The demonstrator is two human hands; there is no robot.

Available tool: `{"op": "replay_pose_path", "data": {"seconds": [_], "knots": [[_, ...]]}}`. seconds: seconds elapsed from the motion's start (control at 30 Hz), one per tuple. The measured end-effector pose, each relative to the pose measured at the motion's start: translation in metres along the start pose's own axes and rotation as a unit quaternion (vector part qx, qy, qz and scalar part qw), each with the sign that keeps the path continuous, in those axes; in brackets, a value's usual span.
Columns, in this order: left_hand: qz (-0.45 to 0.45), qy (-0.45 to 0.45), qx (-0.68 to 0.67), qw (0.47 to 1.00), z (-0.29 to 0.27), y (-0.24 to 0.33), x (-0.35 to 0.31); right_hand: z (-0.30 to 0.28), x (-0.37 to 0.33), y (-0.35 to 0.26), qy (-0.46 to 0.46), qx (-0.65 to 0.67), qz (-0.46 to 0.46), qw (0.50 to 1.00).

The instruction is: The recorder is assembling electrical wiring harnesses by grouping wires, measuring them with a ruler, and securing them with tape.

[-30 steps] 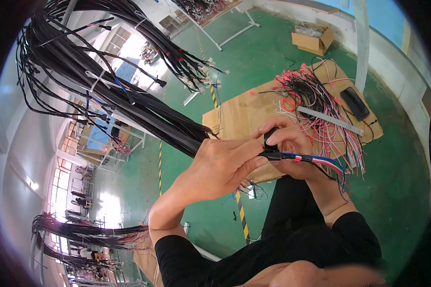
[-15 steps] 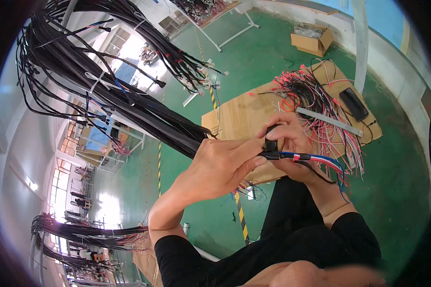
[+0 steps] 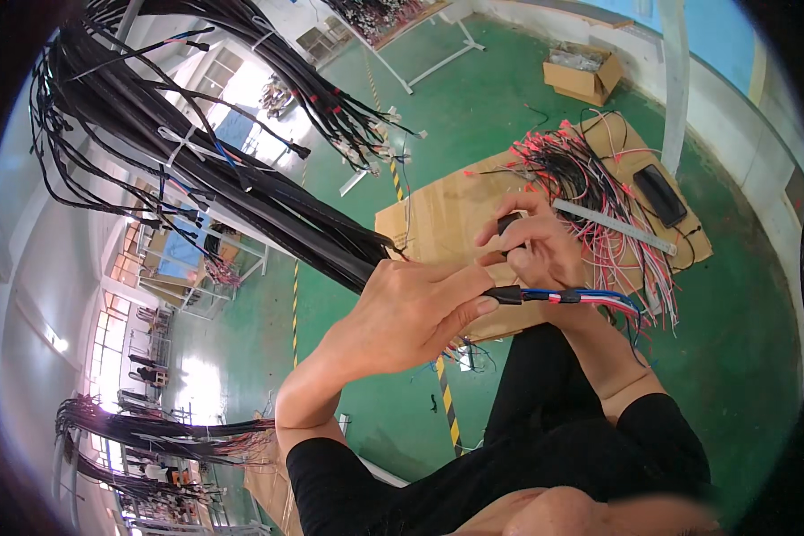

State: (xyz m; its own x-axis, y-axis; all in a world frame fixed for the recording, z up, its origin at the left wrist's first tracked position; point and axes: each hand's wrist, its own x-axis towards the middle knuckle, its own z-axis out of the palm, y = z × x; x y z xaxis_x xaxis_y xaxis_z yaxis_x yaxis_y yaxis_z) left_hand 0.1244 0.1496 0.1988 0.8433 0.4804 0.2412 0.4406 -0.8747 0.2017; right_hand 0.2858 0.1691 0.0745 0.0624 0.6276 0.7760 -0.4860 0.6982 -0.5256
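My left hand point(image 3: 411, 313) is closed around the end of a black-sheathed cable point(image 3: 506, 295), thumb and fingers pinching it near where the sheath stops. Blue, white and red wires point(image 3: 603, 297) come out of that end to the right, with a dark band around them. Just above the cable, my right hand point(image 3: 545, 246) has its fingers curled around a roll of black tape point(image 3: 509, 223), which is partly hidden by the fingers. The cable runs back behind my left hand toward a thick bundle of black cables point(image 3: 286, 228).
A cardboard sheet point(image 3: 447, 201) lies beyond my hands, bearing a heap of red, white and black wires point(image 3: 590, 188), a metal ruler point(image 3: 612, 226) and a black phone point(image 3: 659, 196). Farther back stands an open cardboard box point(image 3: 582, 76). Another hanging cable bundle point(image 3: 152, 427) is at the lower left.
My right hand has moved slightly up with the tape roll, away from the cable end. My left hand keeps its grip. A dark band on the wires shows more plainly.
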Motion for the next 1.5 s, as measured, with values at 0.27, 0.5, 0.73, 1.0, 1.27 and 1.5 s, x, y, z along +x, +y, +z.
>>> {"op": "replay_pose_path", "data": {"seconds": [0.27, 0.5, 0.73, 1.0, 1.27, 1.5], "knots": [[-0.021, -0.029, 0.018, 0.999, -0.001, 0.002, 0.002, 0.005, -0.004, 0.008, 0.140, 0.196, 0.241, 0.940], [-0.030, 0.023, -0.012, 0.999, 0.004, -0.005, 0.002, 0.011, -0.006, 0.010, 0.067, 0.233, 0.209, 0.947], [-0.039, -0.012, -0.029, 0.999, -0.002, -0.001, 0.002, 0.001, -0.003, 0.010, -0.046, 0.045, -0.014, 0.998], [-0.029, -0.017, -0.072, 0.997, -0.006, -0.002, -0.002, -0.013, -0.004, 0.000, -0.124, -0.111, -0.094, 0.982], [-0.022, 0.043, -0.010, 0.999, 0.003, -0.002, -0.004, -0.005, -0.020, 0.002, -0.101, -0.039, -0.047, 0.993], [0.016, 0.173, 0.178, 0.969, 0.026, -0.021, 0.008, 0.025, -0.046, -0.023, 0.054, 0.171, 0.271, 0.946]]}}
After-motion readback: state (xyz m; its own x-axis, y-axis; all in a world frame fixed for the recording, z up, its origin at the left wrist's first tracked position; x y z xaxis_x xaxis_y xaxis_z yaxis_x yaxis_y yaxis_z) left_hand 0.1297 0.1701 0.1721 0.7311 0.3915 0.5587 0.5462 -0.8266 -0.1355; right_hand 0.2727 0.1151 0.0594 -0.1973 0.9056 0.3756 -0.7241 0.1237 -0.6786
